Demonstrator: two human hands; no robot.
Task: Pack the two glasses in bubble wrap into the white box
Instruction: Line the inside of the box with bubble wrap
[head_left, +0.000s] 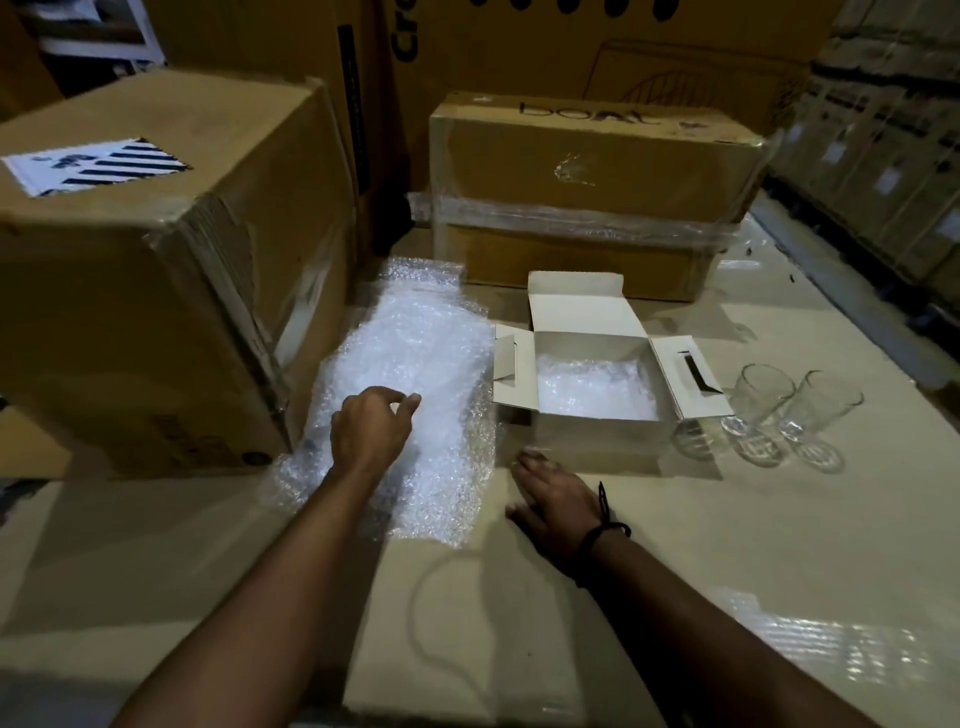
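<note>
Head view: left hand (371, 427) curled on bubble wrap (415, 332), grip unclear; right hand (551, 501) flat, fingertips blurred

We see it all from one camera worn on the person's head. It faces forward and down onto the flat brown cardboard work top (675, 545). It is close: both bare arms come in from the bottom edge, with the left hand (371, 428) and the right hand (553, 501) just below the middle. The small open white cardboard box (597, 436) sits near the centre, and big brown cardboard cartons (597, 156) fill the top. The wide lens bends lines at the edges.
</note>
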